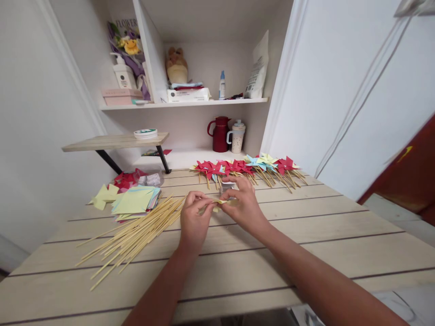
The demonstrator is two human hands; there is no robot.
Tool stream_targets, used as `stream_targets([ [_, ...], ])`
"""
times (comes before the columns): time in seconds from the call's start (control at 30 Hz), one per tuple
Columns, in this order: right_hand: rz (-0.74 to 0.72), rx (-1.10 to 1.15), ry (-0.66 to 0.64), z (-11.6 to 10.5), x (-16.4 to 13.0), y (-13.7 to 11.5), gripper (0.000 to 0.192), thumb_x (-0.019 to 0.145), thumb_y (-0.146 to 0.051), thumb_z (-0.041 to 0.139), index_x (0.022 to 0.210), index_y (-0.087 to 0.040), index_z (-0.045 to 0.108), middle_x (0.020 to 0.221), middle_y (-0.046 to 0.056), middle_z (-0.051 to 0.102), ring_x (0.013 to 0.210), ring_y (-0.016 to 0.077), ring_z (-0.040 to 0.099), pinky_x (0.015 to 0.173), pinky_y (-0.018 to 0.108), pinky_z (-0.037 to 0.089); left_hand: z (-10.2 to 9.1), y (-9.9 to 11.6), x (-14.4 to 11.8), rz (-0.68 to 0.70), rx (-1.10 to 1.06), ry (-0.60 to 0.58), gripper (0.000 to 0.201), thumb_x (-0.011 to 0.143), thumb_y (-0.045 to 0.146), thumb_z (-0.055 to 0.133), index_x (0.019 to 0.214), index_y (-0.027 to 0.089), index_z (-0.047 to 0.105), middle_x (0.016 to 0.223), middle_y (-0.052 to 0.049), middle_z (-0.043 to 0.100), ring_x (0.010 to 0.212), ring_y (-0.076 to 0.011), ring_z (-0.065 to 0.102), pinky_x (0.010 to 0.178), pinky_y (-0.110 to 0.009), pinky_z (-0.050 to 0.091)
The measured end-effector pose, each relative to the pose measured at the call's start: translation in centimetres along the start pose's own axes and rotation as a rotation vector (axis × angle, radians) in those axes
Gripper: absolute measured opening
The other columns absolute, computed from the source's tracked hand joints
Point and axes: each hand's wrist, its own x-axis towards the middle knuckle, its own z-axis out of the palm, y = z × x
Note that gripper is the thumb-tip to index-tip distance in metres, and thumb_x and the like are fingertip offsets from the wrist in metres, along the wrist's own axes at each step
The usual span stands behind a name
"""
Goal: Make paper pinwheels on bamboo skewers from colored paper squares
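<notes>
Over the middle of the table, both my hands pinch a small piece of yellow paper [220, 202], partly hidden by the fingers. My left hand [195, 219] is closed on its left side. My right hand [245, 206] grips its right side between thumb and fingers. Just behind the right hand stands a small clear container [227, 189], mostly covered by the fingers. Left of my left hand lies a spread bundle of thin wooden sticks [142, 231]. A stack of coloured paper squares [133, 200], yellow on top, sits beyond the sticks.
Finished pinwheels on sticks [238, 167], red, blue and yellow, line the table's back edge. Cut yellow paper [104, 196] and red paper pieces [125, 181] lie at left by a small raised shelf [115, 142]. A red jug [220, 136] and a cup [238, 136] stand behind.
</notes>
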Motion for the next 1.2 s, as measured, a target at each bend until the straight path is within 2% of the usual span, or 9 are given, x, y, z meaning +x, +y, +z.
stream_targets([
  [0.1, 0.106, 0.147, -0.019, 0.1, 0.1, 0.2, 0.015, 0.07, -0.019, 0.077, 0.061, -0.022, 0.065, 0.119, 0.008, 0.065, 0.117, 0.0315, 0.054, 0.102, 0.054, 0.036, 0.0, 0.1, 0.1, 0.015, 0.025, 0.027, 0.017, 0.067, 0.016, 0.082, 0.078, 0.028, 0.08, 0.097, -0.004, 0.058, 0.092, -0.0197, 0.057, 0.088, -0.029, 0.045],
  [0.17, 0.234, 0.295, -0.036, 0.1, 0.3, 0.1, 0.019, 0.068, -0.022, 0.079, 0.057, -0.021, 0.063, 0.116, 0.009, 0.066, 0.114, 0.03, 0.057, 0.1, 0.05, 0.039, 0.0, 0.2, 0.2, -0.007, -0.006, 0.031, 0.041, 0.065, 0.022, 0.085, 0.104, 0.03, 0.076, 0.112, -0.004, 0.056, 0.103, -0.0214, 0.057, 0.095, -0.031, 0.045],
  [0.27, 0.464, 0.572, -0.071, -0.1, 0.7, -0.2, 0.021, 0.065, -0.03, 0.081, 0.058, -0.019, 0.064, 0.112, 0.009, 0.066, 0.103, 0.0266, 0.062, 0.089, 0.041, 0.048, -0.2, 0.0, 0.3, -0.076, -0.138, 0.036, 0.08, 0.067, 0.032, 0.085, 0.139, 0.034, 0.05, 0.134, -0.008, 0.049, 0.115, -0.0229, 0.055, 0.099, -0.033, 0.044],
  [0.33, 0.614, 0.76, -0.104, -0.3, 0.8, -0.5, 0.022, 0.062, -0.035, 0.082, 0.064, -0.018, 0.069, 0.103, 0.008, 0.068, 0.087, 0.0224, 0.065, 0.077, 0.036, 0.051, -0.3, -0.3, 0.4, -0.149, -0.235, 0.048, 0.087, 0.07, 0.039, 0.084, 0.145, 0.034, 0.04, 0.139, -0.01, 0.048, 0.119, -0.023, 0.054, 0.099, -0.032, 0.044],
  [0.43, 0.768, 0.935, -0.121, -0.6, 1.0, -0.9, 0.03, 0.056, -0.036, 0.087, 0.075, -0.016, 0.074, 0.082, 0.005, 0.07, 0.068, 0.0169, 0.062, 0.066, 0.031, 0.049, -0.3, -0.4, 0.5, -0.285, -0.371, -0.011, 0.08, 0.071, 0.047, 0.081, 0.14, 0.026, 0.048, 0.13, -0.012, 0.058, 0.118, -0.0231, 0.056, 0.098, -0.03, 0.044],
  [0.57, 0.782, 0.992, -0.124, -0.8, 1.0, -1.0, 0.033, 0.053, -0.034, 0.089, 0.076, -0.015, 0.075, 0.074, 0.003, 0.071, 0.063, 0.0153, 0.061, 0.064, 0.029, 0.047, -0.2, -0.2, 0.4, -0.389, -0.435, -0.188, 0.053, 0.067, 0.043, 0.085, 0.111, 0.017, 0.07, 0.107, -0.011, 0.072, 0.102, -0.0227, 0.066, 0.09, -0.03, 0.049],
  [0.73, 0.763, 1.018, -0.166, -0.8, 0.8, -1.0, 0.032, 0.056, -0.033, 0.088, 0.078, -0.014, 0.075, 0.074, 0.003, 0.073, 0.063, 0.0144, 0.061, 0.064, 0.028, 0.045, -0.1, -0.7, 0.3, -0.456, -0.329, -0.087, 0.03, 0.062, 0.034, 0.087, 0.082, 0.015, 0.077, 0.085, -0.007, 0.077, 0.08, -0.0193, 0.068, 0.078, -0.03, 0.052],
  [0.97, 0.806, 1.077, -0.19, -0.5, 0.7, -0.9, 0.027, 0.056, -0.03, 0.087, 0.074, -0.014, 0.075, 0.07, 0.003, 0.073, 0.062, 0.0144, 0.061, 0.064, 0.027, 0.045, 0.0, -0.3, 0.3, -0.48, -0.446, -0.137, 0.039, 0.066, 0.034, 0.085, 0.099, 0.015, 0.075, 0.093, -0.008, 0.077, 0.083, -0.0198, 0.069, 0.08, -0.031, 0.052],
  [1.2, 0.805, 1.073, -0.212, -0.1, 0.3, -1.0, 0.024, 0.057, -0.029, 0.086, 0.07, -0.014, 0.073, 0.069, 0.004, 0.072, 0.061, 0.0143, 0.06, 0.062, 0.028, 0.044, 0.0, -0.3, 0.1, -0.505, -0.443, -0.146, 0.032, 0.066, 0.034, 0.085, 0.089, 0.013, 0.076, 0.08, -0.006, 0.077, 0.071, -0.0178, 0.069, 0.073, -0.029, 0.053],
])
